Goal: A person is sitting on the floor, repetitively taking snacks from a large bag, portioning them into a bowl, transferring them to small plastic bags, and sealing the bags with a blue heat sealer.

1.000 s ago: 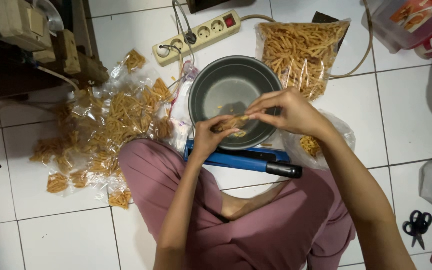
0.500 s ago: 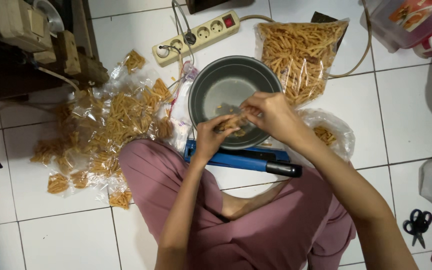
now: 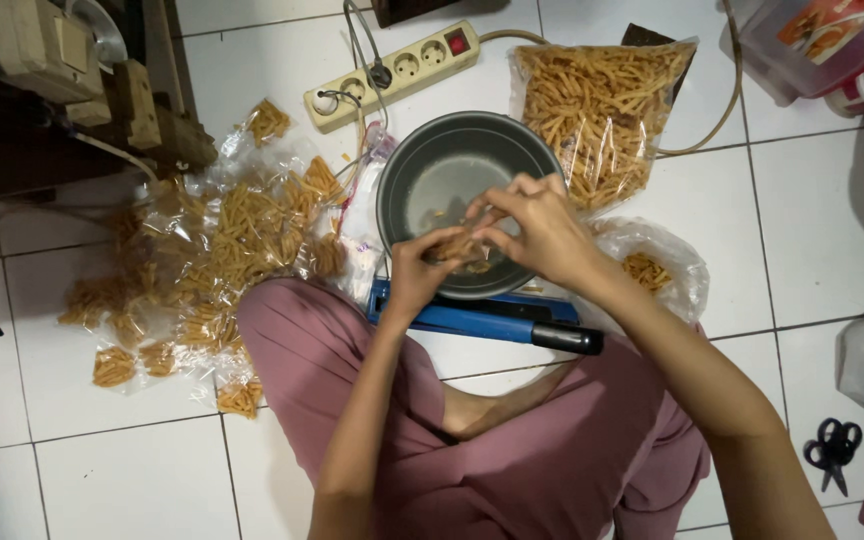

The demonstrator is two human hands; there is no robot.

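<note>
Left hand [image 3: 414,278]: fingers curled nearly shut around a small packet [image 3: 455,246] of snack sticks, gripping its left end over the near rim of the bowl.
Right hand [image 3: 540,232]: fingers bent and pinched close on the packet's right end and top; thumb and forefinger tips meet on it.
Packet: small clear bag of yellow-brown sticks, held between both hands above the bowl, mostly hidden by the fingers.
Bowl [image 3: 422,160]: round grey metal bowl on the floor, centre of the scene, just beyond the hands; a few crumbs inside.
Sealer [image 3: 492,322]: blue bar with a black handle, lying on the floor at the near side of the bowl, touching the person's knees.
Big bag [image 3: 602,115]: large clear bag full of sticks, far right of the bowl.
Open bag [image 3: 657,272]: crumpled clear bag with some sticks, right of the hands, beside the right forearm.
Filled packets [image 3: 202,260]: heap of small packets spread on the floor, left of the bowl.
Power strip [image 3: 392,65]: cream, far side, left of the big bag.
Scissors [image 3: 832,450]: black, near right on the tiles.
</note>
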